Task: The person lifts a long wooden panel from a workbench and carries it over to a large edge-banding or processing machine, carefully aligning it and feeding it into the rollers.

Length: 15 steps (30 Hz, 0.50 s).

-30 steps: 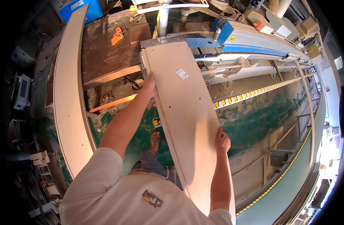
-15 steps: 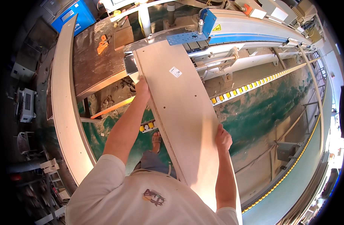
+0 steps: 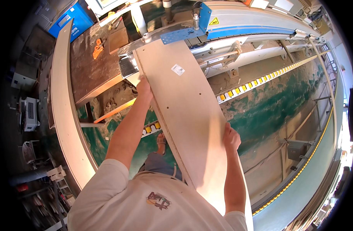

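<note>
You hold a long pale wooden board (image 3: 191,115) with a small white label near its far end, and it runs lengthwise away from you, from your waist up to the grey and blue machine (image 3: 238,17) ahead. Your left hand (image 3: 144,87) grips the board's left edge far forward, arm stretched out, fingers curled over the edge and closed on it. Your right hand (image 3: 231,138) clasps the right edge closer to your body, thumb on the top face and fingers wrapped under the edge, where they are hidden. The board's far end lies at the perforated blue metal guide plate (image 3: 180,35) at the machine's infeed, just beside a shiny steel block (image 3: 127,66) on its left. A row of yellow rollers (image 3: 261,79) runs along the machine's rail to the right of the board, above the green painted floor (image 3: 268,111). To your left stands a brown workbench (image 3: 93,69) with an orange tool (image 3: 98,48) on it, and another long pale panel (image 3: 65,111) lies beside it. Your sandalled foot (image 3: 161,140) shows beneath the board's left edge.
</note>
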Each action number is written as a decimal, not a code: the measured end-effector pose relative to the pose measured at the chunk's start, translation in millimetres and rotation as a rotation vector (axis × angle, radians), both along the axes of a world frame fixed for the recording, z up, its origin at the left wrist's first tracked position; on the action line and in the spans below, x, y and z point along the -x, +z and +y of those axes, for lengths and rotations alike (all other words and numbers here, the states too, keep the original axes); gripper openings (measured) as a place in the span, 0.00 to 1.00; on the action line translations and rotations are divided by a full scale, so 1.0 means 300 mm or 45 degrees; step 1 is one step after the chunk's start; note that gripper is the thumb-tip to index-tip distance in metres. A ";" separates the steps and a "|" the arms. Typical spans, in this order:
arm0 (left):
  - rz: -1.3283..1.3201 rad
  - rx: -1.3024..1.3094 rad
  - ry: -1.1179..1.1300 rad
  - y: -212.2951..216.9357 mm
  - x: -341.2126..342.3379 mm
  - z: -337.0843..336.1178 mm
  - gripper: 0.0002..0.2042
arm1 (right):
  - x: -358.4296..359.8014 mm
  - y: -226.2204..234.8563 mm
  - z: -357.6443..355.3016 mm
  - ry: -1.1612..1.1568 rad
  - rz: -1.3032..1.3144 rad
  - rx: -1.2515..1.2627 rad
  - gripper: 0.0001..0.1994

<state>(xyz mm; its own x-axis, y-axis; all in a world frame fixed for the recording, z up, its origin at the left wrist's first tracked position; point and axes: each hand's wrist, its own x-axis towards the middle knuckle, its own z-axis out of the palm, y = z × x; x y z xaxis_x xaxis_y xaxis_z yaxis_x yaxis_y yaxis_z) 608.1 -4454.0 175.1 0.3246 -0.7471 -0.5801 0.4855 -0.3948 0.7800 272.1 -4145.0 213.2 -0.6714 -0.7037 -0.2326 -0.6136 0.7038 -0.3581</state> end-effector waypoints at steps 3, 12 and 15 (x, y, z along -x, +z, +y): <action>0.048 0.064 -0.017 -0.038 -0.004 -0.012 0.24 | 0.010 0.005 -0.011 -0.013 -0.041 -0.008 0.36; 0.125 0.083 -0.147 -0.041 0.000 -0.007 0.24 | 0.032 0.002 -0.014 0.004 -0.133 -0.050 0.37; 0.106 -0.010 -0.138 -0.038 0.019 -0.024 0.24 | 0.057 0.009 -0.023 0.030 -0.093 -0.039 0.35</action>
<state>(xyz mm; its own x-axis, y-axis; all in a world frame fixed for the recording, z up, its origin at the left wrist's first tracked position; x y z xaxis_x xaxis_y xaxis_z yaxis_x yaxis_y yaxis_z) 602.5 -4461.3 163.8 0.1928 -0.7704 -0.6077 0.5026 -0.4544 0.7355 254.9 -4151.9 215.9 -0.6350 -0.7110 -0.3022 -0.6034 0.7007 -0.3807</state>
